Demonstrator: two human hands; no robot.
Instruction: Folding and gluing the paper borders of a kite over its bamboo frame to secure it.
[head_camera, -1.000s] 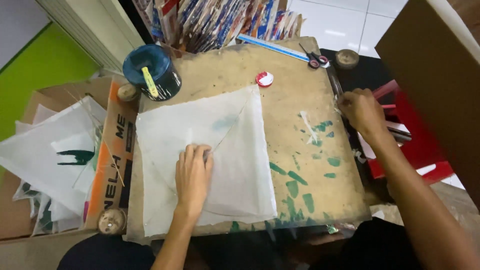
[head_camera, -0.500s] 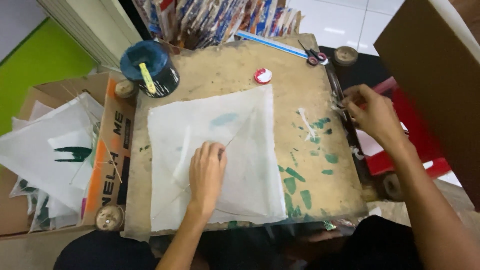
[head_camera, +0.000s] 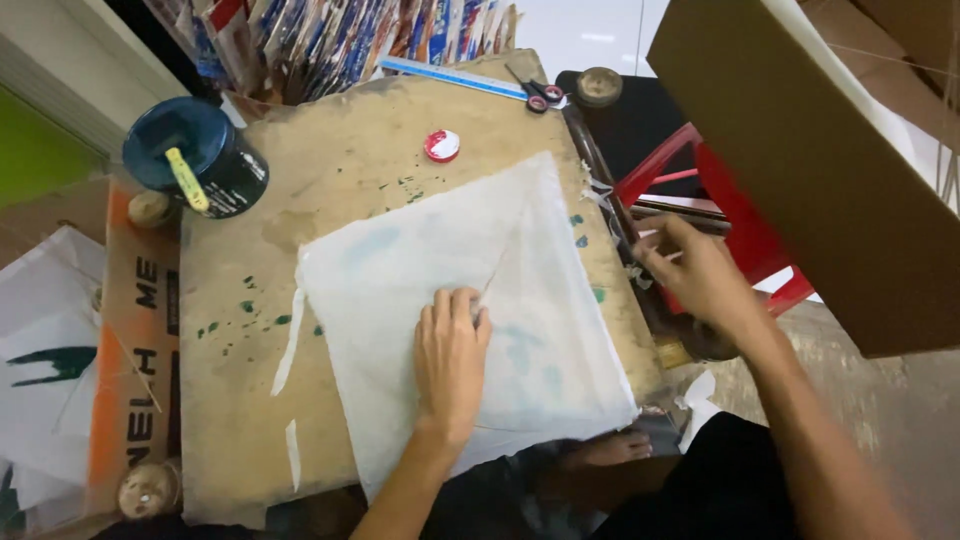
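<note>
White thin paper (head_camera: 470, 300) lying flat on the counter (head_camera: 330, 180) under the left hand (head_camera: 450, 365), grip spread wide, pressing. Right hand (head_camera: 700, 275) pinching something small, beside the paper's edge.

Even soft daylight, faint shadows, slight motion blur, wide-angle edge distortion

The right hand (head_camera: 700, 275) was motion-blurred; the left hand (head_camera: 450, 365) hid part of the white sheet (head_camera: 400, 290).

A dark tub (head_camera: 205, 155) with a yellow-handled brush (head_camera: 187, 178), red cap (head_camera: 441, 146), scissors (head_camera: 538, 93), blue ruler (head_camera: 452, 77).
</note>
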